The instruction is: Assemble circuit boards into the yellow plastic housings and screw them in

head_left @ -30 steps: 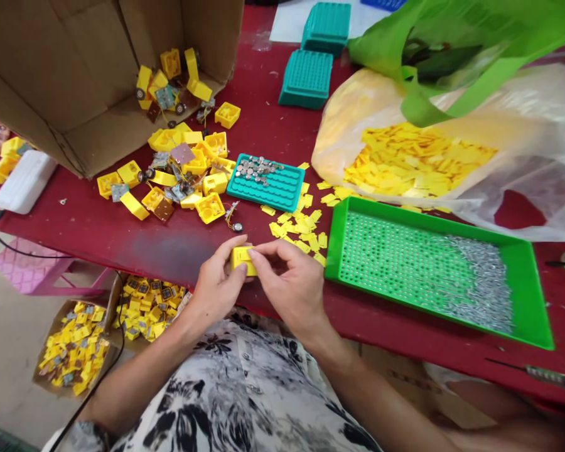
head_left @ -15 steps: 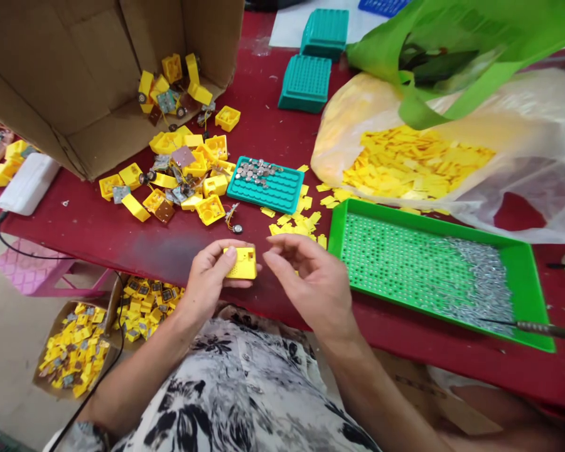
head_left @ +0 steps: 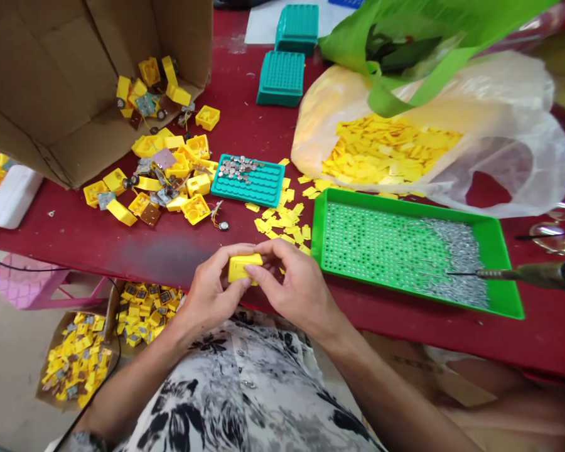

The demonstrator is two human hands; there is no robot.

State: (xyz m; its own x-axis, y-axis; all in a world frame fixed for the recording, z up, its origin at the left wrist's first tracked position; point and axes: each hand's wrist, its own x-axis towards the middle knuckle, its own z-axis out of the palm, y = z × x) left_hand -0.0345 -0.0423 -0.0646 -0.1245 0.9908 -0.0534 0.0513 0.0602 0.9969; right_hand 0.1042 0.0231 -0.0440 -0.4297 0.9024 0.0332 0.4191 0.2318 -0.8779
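My left hand [head_left: 211, 289] and my right hand [head_left: 289, 285] both grip a small yellow plastic box [head_left: 242, 267] just in front of the red table's near edge [head_left: 122, 248]. The fingers of both hands are curled round it. Behind my hands lies a pile of yellow casings, circuit boards and wires [head_left: 164, 179]. A teal tray [head_left: 248, 181] with silver button cells sits beside loose yellow tabs [head_left: 285, 216].
A green tray [head_left: 405, 251] full of small screws lies to the right, with a screwdriver tip [head_left: 522, 274] reaching over it. A tipped cardboard box [head_left: 66, 75] stands at the left, a clear bag of yellow parts [head_left: 395, 150] at the back right. Boxes of yellow parts [head_left: 75, 358] sit on the floor.
My right hand, open and apart from the box half a second ago, has closed on it again beside my left hand. The screwdriver has moved further over the green tray.
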